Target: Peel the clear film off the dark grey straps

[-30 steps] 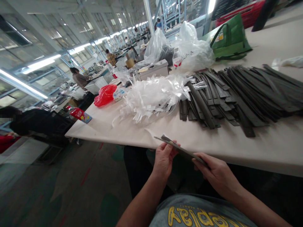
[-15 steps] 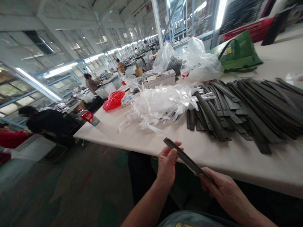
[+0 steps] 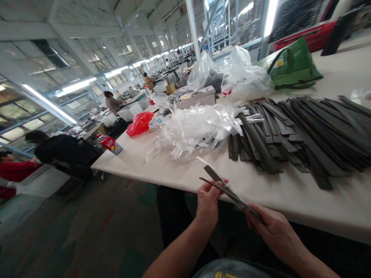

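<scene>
A dark grey flat strip (image 3: pixel 213 174) spans the space between my two hands at the table's front edge. Its far end is parted into two thin layers. My left hand (image 3: pixel 208 200) is closed on it below the parted end, thumb on top. At the near end my right hand (image 3: pixel 269 226) has its fingers wrapped round the strip. A narrow translucent film piece (image 3: pixel 205 162) shows just past the far tip; whether it touches the strip I cannot tell. Beyond lie a heap of clear plastic strips (image 3: pixel 199 127) and a pile of dark strips (image 3: pixel 315 135).
On the pale tabletop (image 3: pixel 130 164) are a red drink carton (image 3: pixel 110 144), a red plastic bag (image 3: pixel 139 123), a grey-white box (image 3: pixel 197 97), clear plastic bags (image 3: pixel 243 73) and a green bag (image 3: pixel 295 67). People sit at other benches to the left.
The strip's far end has gone from looking like one piece to two separated layers. My left hand has shifted slightly right and down. My right hand stays nearly in place.
</scene>
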The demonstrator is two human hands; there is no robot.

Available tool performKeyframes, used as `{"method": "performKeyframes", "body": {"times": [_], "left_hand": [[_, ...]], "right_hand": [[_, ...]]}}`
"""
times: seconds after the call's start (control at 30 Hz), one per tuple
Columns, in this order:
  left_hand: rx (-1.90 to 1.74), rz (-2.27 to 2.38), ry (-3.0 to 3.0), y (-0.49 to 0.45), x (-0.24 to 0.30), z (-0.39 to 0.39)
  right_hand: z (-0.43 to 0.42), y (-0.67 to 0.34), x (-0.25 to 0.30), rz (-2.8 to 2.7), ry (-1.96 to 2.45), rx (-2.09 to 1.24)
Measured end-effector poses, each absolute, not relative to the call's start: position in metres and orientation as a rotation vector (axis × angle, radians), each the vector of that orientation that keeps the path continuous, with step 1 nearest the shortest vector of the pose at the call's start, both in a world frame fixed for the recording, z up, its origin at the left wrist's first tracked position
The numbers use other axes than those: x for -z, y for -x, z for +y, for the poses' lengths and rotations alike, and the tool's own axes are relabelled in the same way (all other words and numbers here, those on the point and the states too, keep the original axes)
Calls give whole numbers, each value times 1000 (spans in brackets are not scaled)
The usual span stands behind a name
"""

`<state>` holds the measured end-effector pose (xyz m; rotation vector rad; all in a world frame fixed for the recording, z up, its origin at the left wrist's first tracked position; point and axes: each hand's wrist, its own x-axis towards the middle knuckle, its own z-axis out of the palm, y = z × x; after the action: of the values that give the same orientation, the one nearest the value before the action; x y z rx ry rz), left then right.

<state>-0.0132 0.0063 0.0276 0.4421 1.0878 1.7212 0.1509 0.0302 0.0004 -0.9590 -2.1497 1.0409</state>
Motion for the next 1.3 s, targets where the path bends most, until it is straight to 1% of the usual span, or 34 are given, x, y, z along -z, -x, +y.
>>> {"method": "performKeyframes", "body": {"times": [0.07,0.13,0.33,0.43,0.57,0.7,0.8,0.93,1.1,1.2,1.3], "left_hand": [[-1569,1118,-536,3,-20,0],[-1518,1115,-581,-2,-19,-3],[-1817,999,-376,22,-43,18],[-1711,1054,-367,13,-35,16],[-1538,1156,-510,-14,-16,-1],[-1434,1243,-546,-19,-14,-11],[-1370,1279,-442,-12,-7,-11],[-1321,1416,-400,-6,17,-13],[-1320,1573,-410,-7,31,-19],[-1302,1561,-412,-8,33,-20],[-1249,1514,-430,-7,36,-20]], "right_hand": [[33,-152,-2,-2125,973,-1007],[34,-153,-4,-2118,978,-992],[28,-156,-4,-2151,980,-1001],[29,-155,1,-2135,993,-1004],[32,-156,9,-2090,1059,-1025],[36,-177,-5,-2145,1181,-993],[58,-216,-29,-2082,1486,-809],[113,-304,-72,-1845,1935,-449],[182,-405,-125,-1522,2280,-5],[206,-433,-132,-1402,2360,152],[213,-441,-118,-1439,2370,114]]}}
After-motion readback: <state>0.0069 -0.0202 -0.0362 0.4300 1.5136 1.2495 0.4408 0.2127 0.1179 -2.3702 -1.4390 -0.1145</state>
